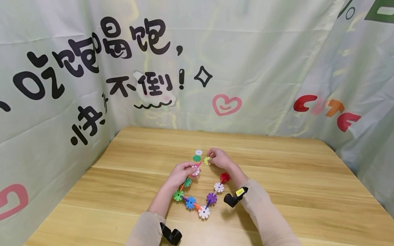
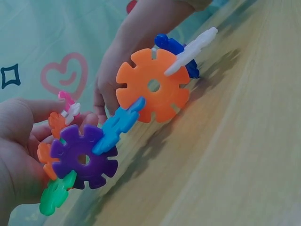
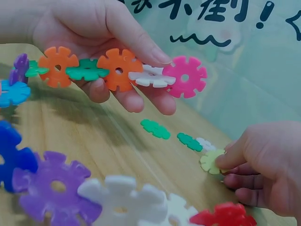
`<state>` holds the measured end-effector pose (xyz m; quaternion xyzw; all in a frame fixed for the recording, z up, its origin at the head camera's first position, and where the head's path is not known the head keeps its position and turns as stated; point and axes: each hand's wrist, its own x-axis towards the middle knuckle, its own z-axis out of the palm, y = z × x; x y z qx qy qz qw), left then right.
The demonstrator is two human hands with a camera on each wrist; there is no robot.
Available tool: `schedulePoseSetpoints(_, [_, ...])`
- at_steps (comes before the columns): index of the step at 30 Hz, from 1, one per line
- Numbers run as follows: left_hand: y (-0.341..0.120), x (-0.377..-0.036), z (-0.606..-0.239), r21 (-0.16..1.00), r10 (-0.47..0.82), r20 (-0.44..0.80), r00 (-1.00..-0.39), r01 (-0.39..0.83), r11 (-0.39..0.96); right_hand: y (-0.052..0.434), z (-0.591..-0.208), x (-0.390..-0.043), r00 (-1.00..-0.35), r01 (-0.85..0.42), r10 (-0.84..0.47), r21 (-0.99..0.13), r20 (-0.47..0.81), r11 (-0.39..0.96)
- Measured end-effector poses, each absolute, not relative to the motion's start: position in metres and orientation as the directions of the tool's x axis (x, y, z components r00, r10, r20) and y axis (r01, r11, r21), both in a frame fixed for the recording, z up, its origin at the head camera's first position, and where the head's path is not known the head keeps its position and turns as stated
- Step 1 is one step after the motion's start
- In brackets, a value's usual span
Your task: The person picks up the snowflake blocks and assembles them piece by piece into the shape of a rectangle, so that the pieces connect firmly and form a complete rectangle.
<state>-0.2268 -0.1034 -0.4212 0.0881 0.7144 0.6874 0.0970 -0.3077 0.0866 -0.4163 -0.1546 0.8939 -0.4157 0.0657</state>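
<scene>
On table (image 1: 277,171), multicoloured snowflake-disc chain (image 1: 197,201)

Soft, even light filled the scene, bright without harshness. On the pale wooden table (image 1: 277,177) only faint, blurred shadows lay under the sleeved arms and beneath the chain of coloured plastic snowflake discs (image 1: 197,201). The glossy printed green backdrop cloth (image 1: 261,68) carried mild sheen along its creases. The head view bowed at its edges. In the right wrist view the nearest discs were blurred; the left wrist view blurred the far background.
</scene>
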Motion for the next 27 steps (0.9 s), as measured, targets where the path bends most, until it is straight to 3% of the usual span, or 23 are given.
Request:
schedulePoseSetpoints(10, [-0.103,-0.227,-0.422,0.999,0.257,-0.024,-0.966,-0.014,0.041,0.098,-0.416,-0.291,-0.943,-0.175,-0.330,-0.891,0.031,0.418])
schedulePoseSetpoints(27, [-0.103,-0.229,-0.425,1.000,0.283,-0.010,-0.959,-0.004,0.024,0.089,-0.398,-0.266,-0.948,-0.137,-0.312,-0.967,0.065,0.216])
